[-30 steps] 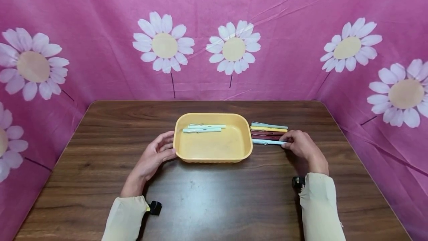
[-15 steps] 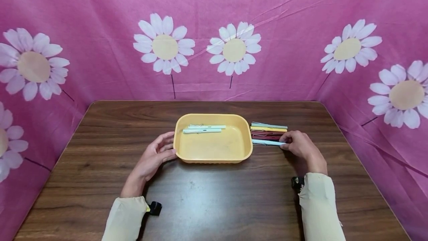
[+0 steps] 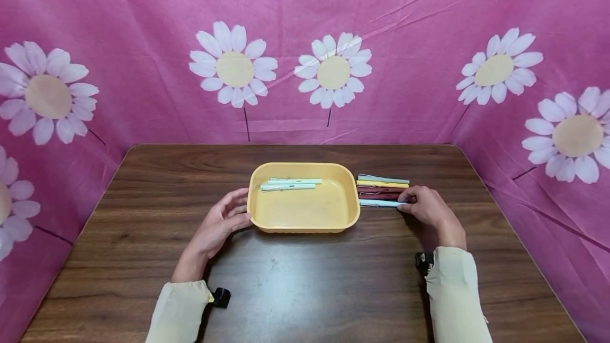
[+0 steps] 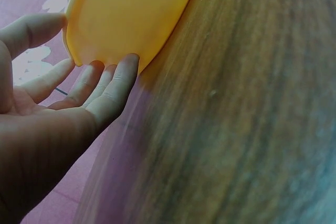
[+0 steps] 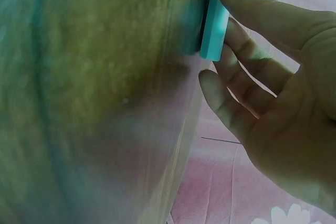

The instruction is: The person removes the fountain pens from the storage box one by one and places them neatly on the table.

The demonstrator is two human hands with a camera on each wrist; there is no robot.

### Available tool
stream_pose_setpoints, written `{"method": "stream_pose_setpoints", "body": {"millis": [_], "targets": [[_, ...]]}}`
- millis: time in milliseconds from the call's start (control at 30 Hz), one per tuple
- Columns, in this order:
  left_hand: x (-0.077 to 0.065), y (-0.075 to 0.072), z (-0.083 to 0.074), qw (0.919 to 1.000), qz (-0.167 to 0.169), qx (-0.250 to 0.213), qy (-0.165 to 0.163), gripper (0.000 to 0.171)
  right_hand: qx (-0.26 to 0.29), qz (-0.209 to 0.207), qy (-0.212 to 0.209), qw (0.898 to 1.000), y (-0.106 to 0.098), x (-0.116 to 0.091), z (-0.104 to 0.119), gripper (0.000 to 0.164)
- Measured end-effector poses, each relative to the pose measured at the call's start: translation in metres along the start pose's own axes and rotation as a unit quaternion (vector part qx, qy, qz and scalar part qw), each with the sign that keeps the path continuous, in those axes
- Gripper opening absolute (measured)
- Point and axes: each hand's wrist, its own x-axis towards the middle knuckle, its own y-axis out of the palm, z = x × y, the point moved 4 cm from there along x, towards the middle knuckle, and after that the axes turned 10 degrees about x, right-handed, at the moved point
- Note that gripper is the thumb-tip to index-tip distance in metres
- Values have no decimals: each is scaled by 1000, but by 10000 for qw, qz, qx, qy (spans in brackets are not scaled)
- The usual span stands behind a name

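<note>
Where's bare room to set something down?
Free: the table in front of the tray, between the sleeves; the tray's near half, before its mint pens. Crowded: the tray's right, with the pen row and right hand; its left, against the left hand.

No writing (nor any number) is legible.

Cream sleeves [image 3: 457, 295], small black wrist devices [image 3: 221, 297]

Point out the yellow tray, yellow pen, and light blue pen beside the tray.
Yellow tray [image 3: 303, 208], head view: bare inside floor.
Yellow pen [image 3: 385, 184], head view: body, about mid-length.
Light blue pen [image 3: 383, 203], head view: body, about mid-length of the visible part.
</note>
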Motion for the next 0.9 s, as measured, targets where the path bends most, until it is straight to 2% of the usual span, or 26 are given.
{"method": "stream_pose_setpoints", "body": {"millis": [333, 567, 733, 900], "targets": [[-1, 1, -1, 10000, 0, -6, -63, 61, 73, -196, -79, 9997, -2, -2, 2, 20], [-1, -1, -1, 10000, -7, -28, 32, 61, 145, -536, -276, 9981, -5, -4, 12, 24], [-1, -1, 0, 10000, 26, -42, 86, 62, 530, -931, -381, 9935, -7, -4, 25, 26], [-1, 0, 0, 10000, 23, -61, 47, 63, 919, -1323, -679, 9846, -9, -4, 46, 25]]}}
